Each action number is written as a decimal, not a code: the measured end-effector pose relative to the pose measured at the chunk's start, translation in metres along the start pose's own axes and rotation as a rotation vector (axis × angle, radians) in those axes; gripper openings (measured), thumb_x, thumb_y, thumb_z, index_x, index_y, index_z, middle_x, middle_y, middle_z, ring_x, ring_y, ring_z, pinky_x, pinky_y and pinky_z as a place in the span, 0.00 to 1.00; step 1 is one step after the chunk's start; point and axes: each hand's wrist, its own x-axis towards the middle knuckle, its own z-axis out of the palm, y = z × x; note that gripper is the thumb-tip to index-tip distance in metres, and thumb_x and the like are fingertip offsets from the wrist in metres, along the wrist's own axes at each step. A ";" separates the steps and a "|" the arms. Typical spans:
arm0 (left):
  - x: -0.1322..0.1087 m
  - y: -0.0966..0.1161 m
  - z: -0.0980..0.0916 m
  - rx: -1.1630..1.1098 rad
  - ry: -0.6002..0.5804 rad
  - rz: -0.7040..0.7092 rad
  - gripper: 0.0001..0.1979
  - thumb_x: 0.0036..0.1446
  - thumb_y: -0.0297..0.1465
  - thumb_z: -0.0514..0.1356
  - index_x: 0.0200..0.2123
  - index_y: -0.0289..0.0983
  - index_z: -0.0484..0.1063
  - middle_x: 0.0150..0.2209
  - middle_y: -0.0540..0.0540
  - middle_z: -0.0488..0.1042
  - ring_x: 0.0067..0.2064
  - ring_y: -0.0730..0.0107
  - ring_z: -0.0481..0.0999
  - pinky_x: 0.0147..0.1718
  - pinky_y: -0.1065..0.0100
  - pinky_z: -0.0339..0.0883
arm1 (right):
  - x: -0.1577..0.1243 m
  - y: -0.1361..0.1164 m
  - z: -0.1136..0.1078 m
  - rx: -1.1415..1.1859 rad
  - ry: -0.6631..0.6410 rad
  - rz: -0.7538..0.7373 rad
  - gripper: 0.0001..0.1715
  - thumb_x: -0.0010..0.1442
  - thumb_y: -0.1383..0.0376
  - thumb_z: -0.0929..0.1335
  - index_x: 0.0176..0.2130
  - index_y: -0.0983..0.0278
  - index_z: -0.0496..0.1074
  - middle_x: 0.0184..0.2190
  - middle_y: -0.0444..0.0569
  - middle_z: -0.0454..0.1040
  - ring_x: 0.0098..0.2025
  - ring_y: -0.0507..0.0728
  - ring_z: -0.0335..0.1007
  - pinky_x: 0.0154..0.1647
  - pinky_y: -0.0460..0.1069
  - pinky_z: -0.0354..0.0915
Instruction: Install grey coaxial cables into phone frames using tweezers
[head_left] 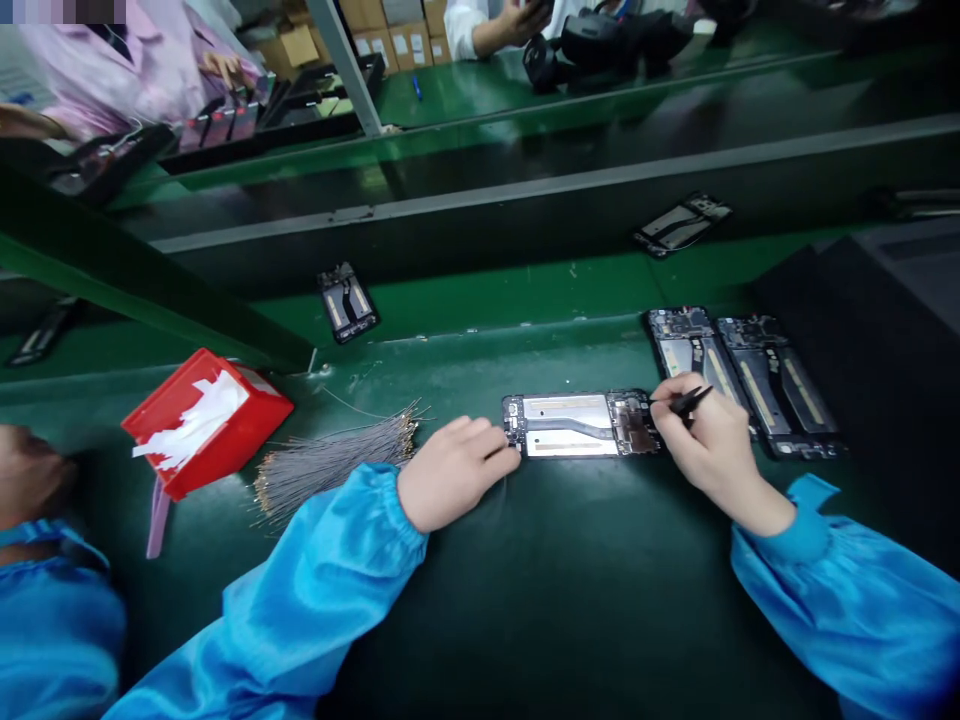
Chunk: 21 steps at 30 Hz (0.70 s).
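An opened phone (570, 425) lies lengthwise in front of me, its silvery battery bay and circuit board showing. My left hand (459, 470) has its fingers curled together on the phone's left end. A thin wire seems to trail below those fingertips; its other end is hidden. At the phone's right end, my right hand (709, 440) pinches black tweezers (690, 400), whose working tip I cannot make out. A bundle of thin grey cables (337, 460) with brass-coloured ends lies left of my left hand. Two more opened phones (784, 385) lie side by side beyond my right hand.
A red box (217, 430) with white paper strips stands at left, near a green post (150, 280). Farther back lie other opened phones (347, 303). Another person's hand (30, 475) is at the left edge. Dark sheets (862, 310) lie at right. Co-workers sit across the bench.
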 end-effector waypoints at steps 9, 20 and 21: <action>0.022 0.027 0.010 0.027 -0.012 0.103 0.08 0.60 0.27 0.49 0.30 0.36 0.65 0.30 0.48 0.66 0.32 0.69 0.62 0.32 0.66 0.55 | -0.020 -0.021 -0.001 0.492 -0.225 0.026 0.03 0.58 0.66 0.64 0.35 0.61 0.67 0.36 0.48 0.68 0.40 0.55 0.66 0.40 0.50 0.63; 0.046 0.036 0.025 -0.020 0.071 -0.012 0.07 0.58 0.27 0.50 0.31 0.37 0.67 0.29 0.48 0.65 0.31 0.68 0.63 0.30 0.66 0.55 | -0.031 -0.021 0.006 0.501 -0.258 0.134 0.02 0.55 0.67 0.66 0.32 0.62 0.66 0.31 0.46 0.70 0.36 0.55 0.68 0.37 0.51 0.66; 0.046 0.036 0.026 -0.017 0.082 -0.013 0.07 0.58 0.27 0.50 0.31 0.37 0.67 0.29 0.48 0.65 0.31 0.68 0.63 0.30 0.66 0.55 | -0.031 -0.021 0.006 0.519 -0.254 0.146 0.02 0.55 0.68 0.66 0.32 0.62 0.65 0.32 0.46 0.71 0.36 0.55 0.68 0.37 0.51 0.66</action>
